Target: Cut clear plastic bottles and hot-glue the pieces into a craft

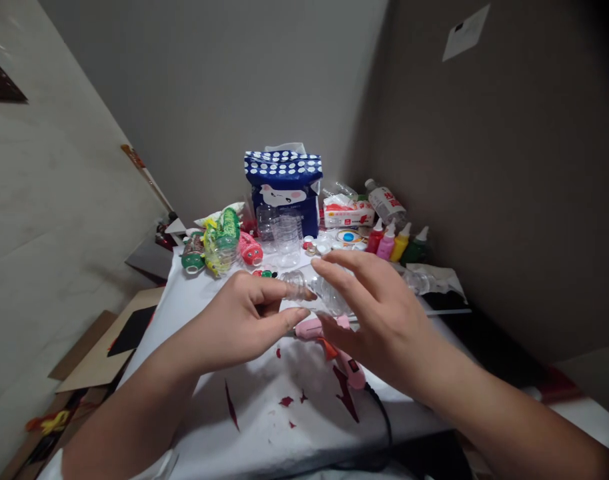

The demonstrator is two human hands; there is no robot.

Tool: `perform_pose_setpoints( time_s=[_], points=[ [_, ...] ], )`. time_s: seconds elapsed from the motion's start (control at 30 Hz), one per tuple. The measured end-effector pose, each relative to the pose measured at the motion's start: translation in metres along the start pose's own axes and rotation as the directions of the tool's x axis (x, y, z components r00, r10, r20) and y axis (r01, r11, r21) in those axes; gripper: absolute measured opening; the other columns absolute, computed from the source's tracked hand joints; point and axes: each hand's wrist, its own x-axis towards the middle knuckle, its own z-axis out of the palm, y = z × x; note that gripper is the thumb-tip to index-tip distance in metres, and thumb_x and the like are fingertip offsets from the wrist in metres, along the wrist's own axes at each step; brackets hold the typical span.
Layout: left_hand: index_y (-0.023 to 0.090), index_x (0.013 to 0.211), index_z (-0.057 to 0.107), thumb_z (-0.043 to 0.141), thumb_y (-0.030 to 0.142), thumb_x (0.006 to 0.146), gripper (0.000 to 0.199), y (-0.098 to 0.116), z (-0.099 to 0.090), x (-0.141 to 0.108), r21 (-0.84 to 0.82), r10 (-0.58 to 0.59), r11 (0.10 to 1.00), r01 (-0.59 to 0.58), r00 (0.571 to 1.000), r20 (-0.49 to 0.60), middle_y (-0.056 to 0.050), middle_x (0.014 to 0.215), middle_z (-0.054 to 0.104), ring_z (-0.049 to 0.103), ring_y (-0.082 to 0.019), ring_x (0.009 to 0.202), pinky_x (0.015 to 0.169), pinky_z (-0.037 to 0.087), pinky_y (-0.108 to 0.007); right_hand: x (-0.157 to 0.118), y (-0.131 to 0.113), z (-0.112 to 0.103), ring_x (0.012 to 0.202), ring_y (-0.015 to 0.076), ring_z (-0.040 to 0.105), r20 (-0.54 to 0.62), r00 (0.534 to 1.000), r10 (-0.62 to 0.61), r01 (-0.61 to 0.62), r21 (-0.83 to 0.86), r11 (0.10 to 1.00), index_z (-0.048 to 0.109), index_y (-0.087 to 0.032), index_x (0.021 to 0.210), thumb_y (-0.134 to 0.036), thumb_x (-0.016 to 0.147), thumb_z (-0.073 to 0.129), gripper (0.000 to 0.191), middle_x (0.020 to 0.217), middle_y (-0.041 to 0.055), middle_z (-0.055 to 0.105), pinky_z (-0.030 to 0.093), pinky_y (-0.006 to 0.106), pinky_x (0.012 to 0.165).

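Note:
A clear plastic bottle piece (329, 293) lies sideways in the air over the white-covered table. My left hand (251, 320) pinches its narrow left end, fingers around the neck and thumb below. My right hand (379, 313) is at the wider right part, thumb and fingers apart and curved beside it; whether it touches the plastic is hard to tell. Under both hands rests a pink glue gun (351, 370) with a black cord. An orange-red scrap (327, 348) is beside it.
Dark red scraps (286, 401) dot the white table cover (254, 427). Behind stand clear plastic cups (287, 240), a blue tissue pack (284, 187), paint bottles (399, 245), a labelled bottle (385, 202) and decorated green bottles (224, 240). Cardboard (109, 347) is at the left.

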Motion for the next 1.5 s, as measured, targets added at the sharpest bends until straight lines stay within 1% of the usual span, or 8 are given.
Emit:
perform_pose_setpoints(
  time_s=[0.3, 0.57, 0.7, 0.9, 1.0, 1.2, 1.37, 1.5],
  points=[
    [0.011, 0.052, 0.057, 0.061, 0.016, 0.084, 0.033, 0.002, 0.001, 0.002, -0.092, 0.041, 0.995, -0.036, 0.998, 0.052, 0.007, 0.05, 0.027, 0.022, -0.004, 0.049, 0.041, 0.02, -0.017, 0.002, 0.0, 0.012, 0.111, 0.0324, 0.056, 0.068, 0.996, -0.059, 0.063, -0.06, 0.996, 0.044, -0.007, 0.139, -0.021, 0.082, 0.071, 0.064, 0.128, 0.0196, 0.06, 0.047, 0.048, 0.091],
    [0.01, 0.074, 0.072, 0.059, 0.014, 0.084, 0.017, -0.004, 0.014, 0.001, 0.126, 0.107, 0.987, -0.096, 0.99, -0.088, 0.008, 0.051, 0.027, 0.024, -0.004, 0.047, 0.042, 0.019, -0.019, 0.004, 0.007, 0.008, 0.109, 0.0326, 0.055, 0.147, 0.988, -0.04, 0.059, -0.132, 0.99, 0.045, -0.008, 0.138, -0.02, 0.084, 0.066, 0.058, 0.127, 0.0185, 0.061, 0.048, 0.048, 0.089],
    [0.01, 0.082, 0.076, 0.059, 0.016, 0.085, 0.018, -0.001, 0.013, 0.001, 0.102, 0.109, 0.99, -0.099, 0.989, -0.098, 0.007, 0.051, 0.028, 0.025, -0.005, 0.047, 0.042, 0.02, -0.02, 0.004, 0.005, 0.005, 0.109, 0.0321, 0.056, 0.154, 0.987, -0.043, 0.061, -0.118, 0.991, 0.041, -0.008, 0.141, -0.016, 0.084, 0.063, 0.061, 0.127, 0.0184, 0.06, 0.048, 0.048, 0.089],
    [0.013, 0.085, 0.077, 0.059, 0.022, 0.086, 0.02, 0.006, 0.009, -0.002, 0.016, 0.054, 0.998, -0.053, 0.993, -0.109, 0.007, 0.05, 0.035, 0.025, -0.006, 0.046, 0.04, 0.02, -0.019, -0.002, 0.005, 0.003, 0.115, 0.0324, 0.054, -0.039, 0.999, -0.019, 0.017, -0.037, 0.999, 0.043, -0.011, 0.132, -0.019, 0.084, 0.062, 0.052, 0.127, 0.0216, 0.055, 0.048, 0.05, 0.093],
    [0.015, 0.096, 0.077, 0.06, 0.023, 0.085, 0.021, 0.003, 0.009, -0.002, 0.057, 0.005, 0.998, 0.002, 0.992, -0.123, 0.009, 0.048, 0.032, 0.021, -0.005, 0.043, 0.039, 0.017, -0.019, -0.002, 0.008, 0.0, 0.111, 0.0332, 0.055, -0.005, 0.999, -0.039, 0.039, -0.056, 0.998, 0.048, -0.009, 0.127, -0.019, 0.082, 0.065, 0.049, 0.122, 0.0212, 0.059, 0.048, 0.049, 0.091],
    [0.014, 0.075, 0.074, 0.058, 0.023, 0.085, 0.021, 0.004, 0.004, -0.001, -0.043, -0.055, 0.998, 0.053, 0.998, -0.029, 0.005, 0.053, 0.04, 0.031, -0.006, 0.05, 0.044, 0.026, -0.018, -0.003, 0.003, -0.004, 0.114, 0.0323, 0.055, 0.08, 0.997, -0.015, 0.016, -0.012, 1.0, 0.044, -0.006, 0.138, -0.023, 0.083, 0.067, 0.062, 0.128, 0.0218, 0.057, 0.047, 0.049, 0.094],
    [0.013, 0.065, 0.066, 0.056, 0.025, 0.085, 0.025, 0.009, -0.007, -0.003, -0.161, -0.119, 0.979, 0.127, 0.991, 0.056, 0.004, 0.055, 0.039, 0.031, -0.007, 0.053, 0.045, 0.026, -0.019, -0.004, 0.002, -0.002, 0.121, 0.0278, 0.054, 0.015, 0.995, -0.094, 0.093, 0.038, 0.995, 0.046, -0.019, 0.139, -0.013, 0.086, 0.061, 0.055, 0.13, 0.0169, 0.057, 0.045, 0.049, 0.098],
    [0.015, 0.07, 0.067, 0.056, 0.025, 0.086, 0.022, 0.009, -0.009, -0.004, -0.263, -0.102, 0.957, 0.122, 0.991, 0.091, 0.005, 0.056, 0.041, 0.028, -0.006, 0.051, 0.045, 0.026, -0.018, -0.004, 0.003, -0.002, 0.12, 0.0284, 0.058, -0.064, 0.989, -0.133, 0.137, 0.06, 0.989, 0.055, -0.02, 0.131, -0.015, 0.088, 0.062, 0.043, 0.129, 0.0186, 0.061, 0.049, 0.049, 0.095]
  ],
)
